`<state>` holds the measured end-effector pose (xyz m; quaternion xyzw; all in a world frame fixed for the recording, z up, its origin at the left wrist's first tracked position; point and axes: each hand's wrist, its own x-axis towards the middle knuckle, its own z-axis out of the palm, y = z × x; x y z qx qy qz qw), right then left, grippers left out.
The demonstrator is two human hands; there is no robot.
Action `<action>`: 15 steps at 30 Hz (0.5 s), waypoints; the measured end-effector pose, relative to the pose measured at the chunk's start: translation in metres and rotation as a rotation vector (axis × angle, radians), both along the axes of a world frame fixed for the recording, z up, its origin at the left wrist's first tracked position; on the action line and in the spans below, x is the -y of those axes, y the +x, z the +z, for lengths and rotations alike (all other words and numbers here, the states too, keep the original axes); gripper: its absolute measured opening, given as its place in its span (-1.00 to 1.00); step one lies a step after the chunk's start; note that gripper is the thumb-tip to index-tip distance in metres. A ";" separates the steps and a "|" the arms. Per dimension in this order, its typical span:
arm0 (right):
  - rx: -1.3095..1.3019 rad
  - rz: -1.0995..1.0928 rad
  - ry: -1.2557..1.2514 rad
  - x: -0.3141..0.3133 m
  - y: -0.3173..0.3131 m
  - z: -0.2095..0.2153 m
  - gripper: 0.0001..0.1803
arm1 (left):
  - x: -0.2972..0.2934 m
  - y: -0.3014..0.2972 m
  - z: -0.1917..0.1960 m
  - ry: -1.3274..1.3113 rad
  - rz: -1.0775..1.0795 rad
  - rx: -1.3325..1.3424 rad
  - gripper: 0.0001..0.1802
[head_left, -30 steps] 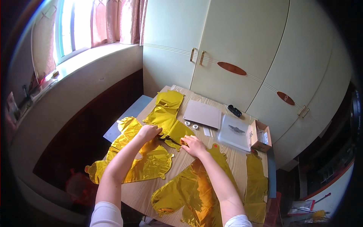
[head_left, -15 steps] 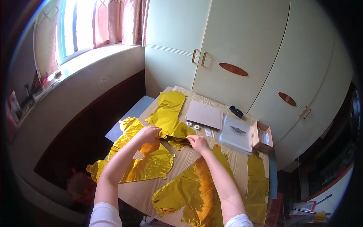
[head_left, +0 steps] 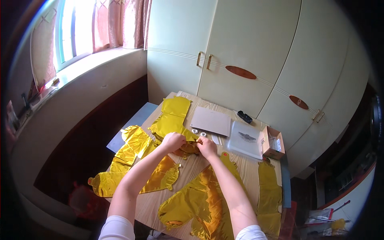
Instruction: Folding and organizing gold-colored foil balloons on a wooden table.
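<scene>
A flat, uninflated gold foil balloon [head_left: 173, 120] lies at the far side of the table, its near edge lifted and crumpled between my hands. My left hand [head_left: 174, 142] is closed on that edge, fingers curled over and partly hidden. Just right of it, my right hand [head_left: 207, 147] pinches the balloon's near right corner. A second gold foil balloon [head_left: 130, 154] spreads under and left of my left forearm. Nearer, another one [head_left: 184, 200] lies partly beneath my right forearm. A folded gold foil piece [head_left: 269, 196] rests along the right edge.
On the wooden table [head_left: 191, 166], behind my right hand, are a grey board [head_left: 211, 121], two small white rolls [head_left: 195, 131], a clear plastic sleeve [head_left: 245, 140] and an open box [head_left: 273, 143]. A black object [head_left: 245, 117] sits near the cabinet [head_left: 248, 44].
My left hand has moved right along the balloon's near edge, closer to my right hand. The edge between them is now bunched up. The whole view has shifted slightly.
</scene>
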<state>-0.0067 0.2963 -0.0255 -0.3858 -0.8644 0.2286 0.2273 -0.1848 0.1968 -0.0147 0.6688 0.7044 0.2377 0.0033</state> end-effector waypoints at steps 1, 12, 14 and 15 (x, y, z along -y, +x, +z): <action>-0.086 0.019 0.136 -0.002 0.001 -0.005 -0.66 | -0.001 -0.001 0.000 0.012 0.005 0.084 -0.83; -0.008 0.120 0.589 0.005 0.001 -0.004 -0.52 | -0.002 -0.012 0.009 -0.047 0.195 0.489 -0.65; -0.002 0.162 0.602 -0.001 0.002 -0.008 -0.70 | -0.006 -0.018 0.003 0.008 0.231 0.632 -0.67; 0.002 0.183 0.609 -0.003 0.002 -0.011 -0.78 | -0.008 -0.022 0.000 0.107 0.231 0.586 -0.68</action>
